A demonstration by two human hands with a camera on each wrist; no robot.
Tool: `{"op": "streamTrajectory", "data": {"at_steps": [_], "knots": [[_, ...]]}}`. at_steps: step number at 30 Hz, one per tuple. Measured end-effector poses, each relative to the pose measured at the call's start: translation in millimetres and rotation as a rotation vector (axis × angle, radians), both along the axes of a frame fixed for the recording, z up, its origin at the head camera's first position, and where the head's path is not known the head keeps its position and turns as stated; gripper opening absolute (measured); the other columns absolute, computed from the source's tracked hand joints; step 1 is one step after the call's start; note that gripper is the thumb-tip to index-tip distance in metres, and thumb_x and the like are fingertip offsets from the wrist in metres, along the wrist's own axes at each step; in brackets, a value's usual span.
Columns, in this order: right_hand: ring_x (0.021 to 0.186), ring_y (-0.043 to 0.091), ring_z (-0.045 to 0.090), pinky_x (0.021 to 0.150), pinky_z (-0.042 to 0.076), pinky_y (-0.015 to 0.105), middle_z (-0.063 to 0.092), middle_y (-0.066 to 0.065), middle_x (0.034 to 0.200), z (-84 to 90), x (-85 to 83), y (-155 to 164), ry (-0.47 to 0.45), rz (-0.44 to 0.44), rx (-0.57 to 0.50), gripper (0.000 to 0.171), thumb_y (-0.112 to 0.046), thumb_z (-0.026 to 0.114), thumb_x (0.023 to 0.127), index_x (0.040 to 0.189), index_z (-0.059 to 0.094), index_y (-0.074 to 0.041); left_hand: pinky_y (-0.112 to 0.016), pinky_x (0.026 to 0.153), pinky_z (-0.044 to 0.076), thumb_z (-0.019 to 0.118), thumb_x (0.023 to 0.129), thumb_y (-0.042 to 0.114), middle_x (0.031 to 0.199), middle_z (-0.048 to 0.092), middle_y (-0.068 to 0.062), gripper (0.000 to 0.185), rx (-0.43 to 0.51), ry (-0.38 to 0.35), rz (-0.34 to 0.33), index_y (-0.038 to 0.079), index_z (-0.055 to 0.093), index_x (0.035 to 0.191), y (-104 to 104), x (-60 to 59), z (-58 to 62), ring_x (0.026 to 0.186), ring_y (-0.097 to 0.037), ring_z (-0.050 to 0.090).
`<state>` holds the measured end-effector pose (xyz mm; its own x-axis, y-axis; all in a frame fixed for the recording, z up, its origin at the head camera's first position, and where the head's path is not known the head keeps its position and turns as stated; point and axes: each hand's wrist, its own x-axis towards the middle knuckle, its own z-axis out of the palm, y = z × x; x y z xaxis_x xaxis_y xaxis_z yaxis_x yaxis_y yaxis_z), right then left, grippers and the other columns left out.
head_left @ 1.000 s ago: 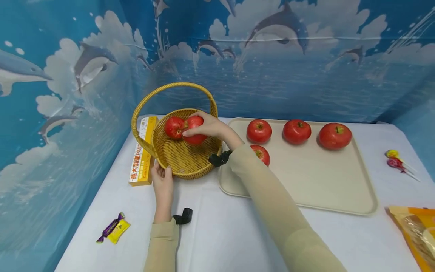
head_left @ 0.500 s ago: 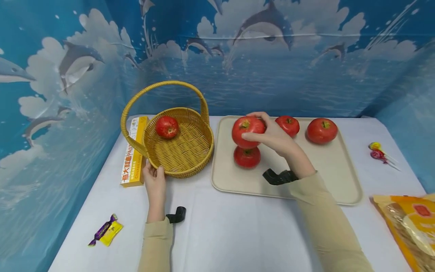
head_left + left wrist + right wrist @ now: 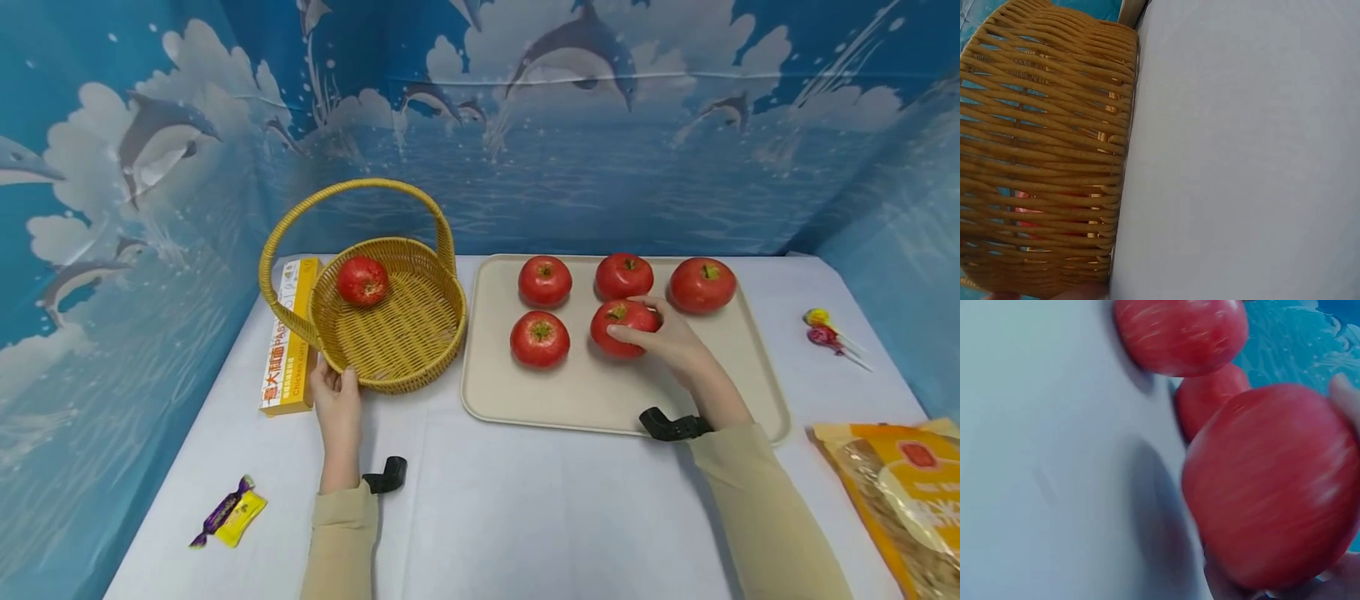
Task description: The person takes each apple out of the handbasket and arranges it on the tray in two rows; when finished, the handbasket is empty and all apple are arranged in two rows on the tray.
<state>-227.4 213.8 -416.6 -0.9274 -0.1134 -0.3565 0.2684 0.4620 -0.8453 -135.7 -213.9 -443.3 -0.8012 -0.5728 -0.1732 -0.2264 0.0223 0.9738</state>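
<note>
Hands work over a white table (image 3: 525, 517) set against a blue backdrop printed with dolphins. The person's right hand (image 3: 675, 346) reaches onto a beige tray (image 3: 600, 400) at centre right and curls its fingers around a red apple (image 3: 621, 327), which sits in the tray's near row. In the right wrist view that apple (image 3: 1272, 494) fills the picture, blurred, with fingertips wrapped round its right and lower edges. Four other apples lie on the tray: one to the left of the held apple (image 3: 539, 339) in the near row, and three along the far row, left (image 3: 544, 281), middle (image 3: 623, 275) and right (image 3: 702, 284). The held apple sits just beside the middle one of the far row.

To the left of the tray stands a yellow wicker basket (image 3: 390, 367) with a tall hoop handle. One apple (image 3: 362, 281) rests inside it toward the far left. The person's left hand (image 3: 335, 400) grips the basket's near left rim, thumb over the edge. The left wrist view shows the woven wall (image 3: 1041, 156) close up.

A yellow box (image 3: 288, 350) lies touching the basket's left side. A wrapped sweet (image 3: 227, 522) lies at near left, two lollipops (image 3: 825, 332) at far right, and an orange snack bag (image 3: 900, 492) at near right.
</note>
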Motion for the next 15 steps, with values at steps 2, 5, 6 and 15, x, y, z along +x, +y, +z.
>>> {"op": "streamTrajectory", "data": {"at_steps": [2, 5, 6, 15], "knots": [[0.141, 0.043, 0.025, 0.110, 0.038, 0.061, 0.024, 0.026, 0.155, -6.5, 0.9, 2, -0.002, 0.007, 0.005, 0.102, -0.048, 0.070, 0.087, 0.156, 0.009, -0.004, -0.036, 0.118, 0.034, 0.042, 0.098, 0.013, 0.155, 0.032, -0.017, 0.059, -0.002, -0.001, 0.003, 0.002, 0.021, 0.152, 0, 1.1, -0.5, 0.141, -0.024, 0.036], [0.140, 0.044, 0.026, 0.111, 0.037, 0.061, 0.024, 0.027, 0.154, -12.6, 2.8, 6, -0.017, 0.008, 0.010, 0.099, -0.048, 0.066, 0.089, 0.155, 0.009, -0.002, -0.037, 0.117, 0.035, 0.042, 0.099, 0.015, 0.155, 0.032, -0.016, 0.060, -0.003, -0.012, -0.001, 0.003, 0.020, 0.153, -1, 2.4, -0.6, 0.141, -0.024, 0.037], [0.140, 0.044, 0.025, 0.111, 0.036, 0.061, 0.024, 0.027, 0.155, -13.5, 3.6, 8, -0.023, 0.005, 0.013, 0.098, -0.049, 0.065, 0.090, 0.155, 0.009, -0.002, -0.037, 0.117, 0.035, 0.042, 0.099, 0.015, 0.155, 0.032, -0.016, 0.060, -0.002, -0.011, -0.001, 0.003, 0.020, 0.153, -1, 2.7, -0.5, 0.141, -0.023, 0.037], [0.137, 0.043, 0.029, 0.108, 0.038, 0.061, 0.029, 0.026, 0.153, -12.3, 10.6, 20, 0.017, 0.051, 0.059, 0.092, -0.048, 0.065, 0.090, 0.155, 0.018, -0.004, -0.036, 0.117, 0.035, 0.043, 0.098, 0.014, 0.154, 0.034, -0.016, 0.059, -0.004, -0.004, 0.001, 0.003, 0.022, 0.152, 0, -0.4, 0.3, 0.139, -0.023, 0.038]]}}
